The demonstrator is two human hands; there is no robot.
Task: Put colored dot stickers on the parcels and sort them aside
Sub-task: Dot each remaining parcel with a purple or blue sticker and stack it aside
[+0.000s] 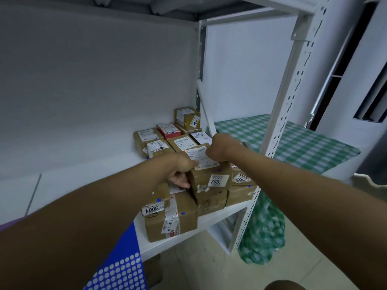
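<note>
A brown cardboard parcel [211, 174] with a white shipping label and a "200" tag sits on top of other parcels at the front right of the white shelf [83, 168]. My left hand [181, 171] grips its left side, fingers curled under the edge. My right hand [219, 148] holds its far right top edge, fingers hidden behind the box. Small blue dot stickers show on this parcel and on the ones beneath. A bigger parcel marked "3004" [170, 216] lies at the shelf's front edge. A blue sheet of white dot stickers [123, 268] sits at the bottom left.
Several smaller parcels [167, 137] stand further back on the shelf against the wall. White perforated uprights [287, 114] frame the rack on the right. A green checked cloth [303, 143] covers a surface beyond it and hangs down to the tiled floor.
</note>
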